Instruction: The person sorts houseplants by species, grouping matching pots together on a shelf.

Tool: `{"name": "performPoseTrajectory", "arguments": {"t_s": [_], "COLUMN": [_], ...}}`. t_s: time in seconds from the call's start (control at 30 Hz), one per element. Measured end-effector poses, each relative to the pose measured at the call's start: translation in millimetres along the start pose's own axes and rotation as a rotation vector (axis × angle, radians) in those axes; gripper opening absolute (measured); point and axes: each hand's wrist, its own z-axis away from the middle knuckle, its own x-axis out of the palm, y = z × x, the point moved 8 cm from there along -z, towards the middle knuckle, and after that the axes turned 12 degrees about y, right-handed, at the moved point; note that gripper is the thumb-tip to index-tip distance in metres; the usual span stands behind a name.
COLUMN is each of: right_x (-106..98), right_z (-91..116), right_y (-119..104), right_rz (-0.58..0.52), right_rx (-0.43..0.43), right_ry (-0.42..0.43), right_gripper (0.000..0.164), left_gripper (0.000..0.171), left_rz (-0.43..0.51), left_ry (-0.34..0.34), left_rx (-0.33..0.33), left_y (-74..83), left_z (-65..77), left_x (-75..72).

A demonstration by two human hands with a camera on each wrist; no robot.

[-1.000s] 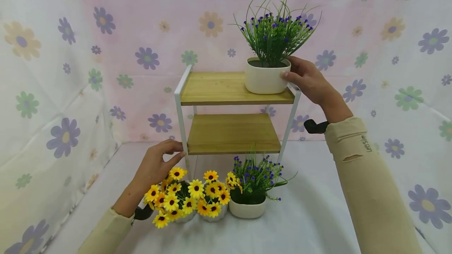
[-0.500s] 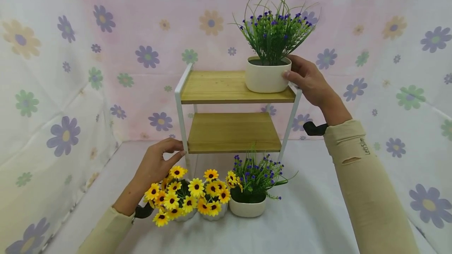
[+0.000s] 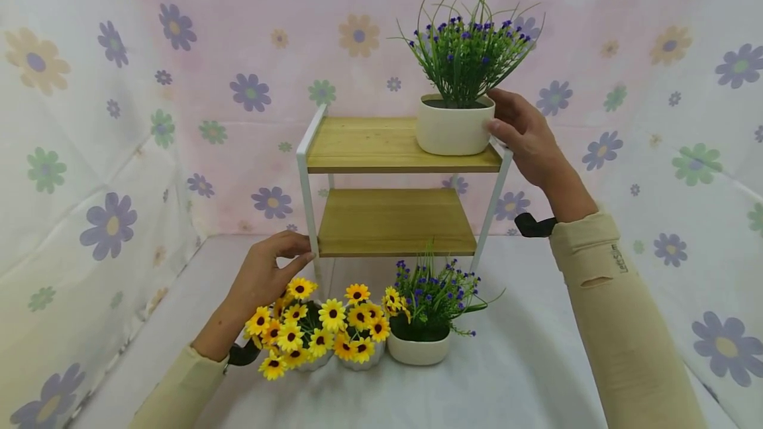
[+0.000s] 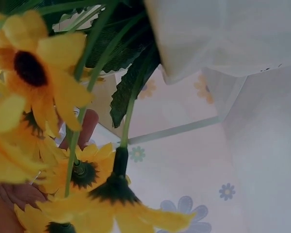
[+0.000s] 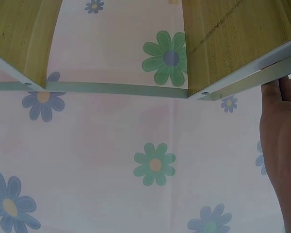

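Observation:
An oval cream pot (image 3: 456, 132) of grass with small purple flowers stands on the right end of a wooden shelf rack's top board (image 3: 363, 141). My right hand (image 3: 529, 144) is at the pot's right side, thumb tip at its edge and fingers extended behind. From the right wrist, the hand (image 5: 281, 131) shows beside the rack's white end frame (image 5: 262, 73). My left hand (image 3: 262, 277) pinches the front left post (image 3: 308, 217) near the lower board (image 3: 396, 224). Yellow flowers (image 4: 63, 87) hide much of that hand in the left wrist view.
Two pots of yellow daisy-like flowers (image 3: 292, 336) (image 3: 360, 326) stand on the white cloth before the rack. Beside them is a second cream pot (image 3: 418, 351) with purple flowers. Flower-printed cloth (image 3: 357, 71) hangs behind and along both sides.
My right hand has shifted slightly right, its thumb drawing back from the front of the pot to its edge. The pot stays on the top board, and my left hand keeps its place.

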Motion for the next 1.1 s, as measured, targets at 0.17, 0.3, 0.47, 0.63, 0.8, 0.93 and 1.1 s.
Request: {"name": "performPoseTrajectory", "arguments": {"t_s": [0.17, 0.3, 0.47, 0.63, 0.8, 0.93, 1.1], "right_x": [-8, -14, -16, -15, -16, -18, -20], "right_z": [10, 19, 33, 54, 77, 95, 117], "right_y": [1, 0, -6, -15, -22, -22, -12], "right_rz": [-0.048, -0.060, -0.078, -0.115, -0.163, -0.210, -0.242], "right_rx": [-0.046, -0.094, -0.198, -0.327, -0.433, -0.482, -0.501], "right_ry": [0.062, 0.107, 0.132, 0.116, 0.110, 0.106, 0.067], "right_gripper": [0.067, 0.064, 0.057, 0.054, 0.053, 0.054, 0.053], "left_gripper": [0.017, 0.018, 0.017, 0.017, 0.018, 0.018, 0.018], "left_rz": [0.001, 0.004, -0.003, -0.004, -0.001, 0.001, 0.005], "left_ry": [-0.004, -0.005, -0.002, -0.006, -0.004, 0.000, -0.001], "left_rx": [-0.003, -0.002, 0.004, -0.005, -0.008, -0.003, -0.013], "left_y": [-0.4, -0.2, 0.4, -0.2, -1.0, -1.1, -0.7], "left_z": [0.0, -0.2, -0.8, -0.4, -0.4, -0.5, 0.5], "left_x": [0.6, 1.0, 0.5, 0.7, 0.4, -0.1, -0.2]}}
